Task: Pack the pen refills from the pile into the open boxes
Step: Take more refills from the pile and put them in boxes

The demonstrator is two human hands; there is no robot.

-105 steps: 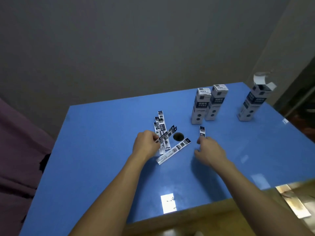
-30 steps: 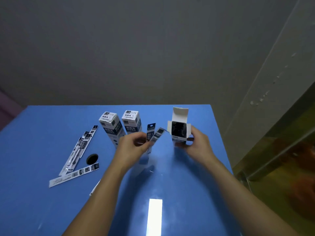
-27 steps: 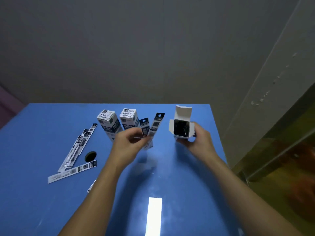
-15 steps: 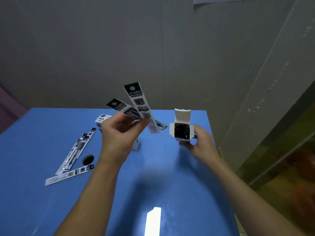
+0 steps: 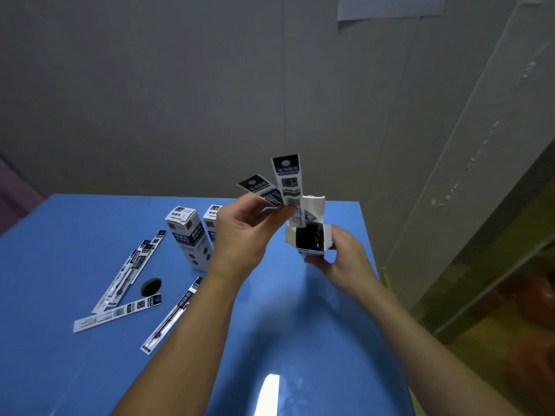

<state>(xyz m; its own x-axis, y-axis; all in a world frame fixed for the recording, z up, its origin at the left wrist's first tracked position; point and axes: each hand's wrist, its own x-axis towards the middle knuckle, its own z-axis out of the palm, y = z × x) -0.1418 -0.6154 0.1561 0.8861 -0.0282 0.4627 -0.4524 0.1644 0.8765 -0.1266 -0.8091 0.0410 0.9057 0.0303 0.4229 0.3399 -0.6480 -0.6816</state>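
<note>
My left hand (image 5: 240, 232) pinches two packaged pen refills (image 5: 287, 181) that fan upward, their lower ends at the mouth of the open box (image 5: 310, 235). My right hand (image 5: 342, 259) grips that white box from below and tilts its dark opening toward me, flap up. Several more refills (image 5: 129, 274) lie in a loose pile on the blue table (image 5: 300, 325) at the left, one of them (image 5: 171, 316) nearer my left forearm.
Two closed white boxes (image 5: 189, 235) stand upright behind my left hand. A round hole (image 5: 151, 286) sits in the tabletop beside the pile. The table's right edge runs close to my right arm, with a wall beyond.
My left hand carried the two refills rightward to the box mouth, and their lower ends now reach the opening. My right hand keeps holding the box.
</note>
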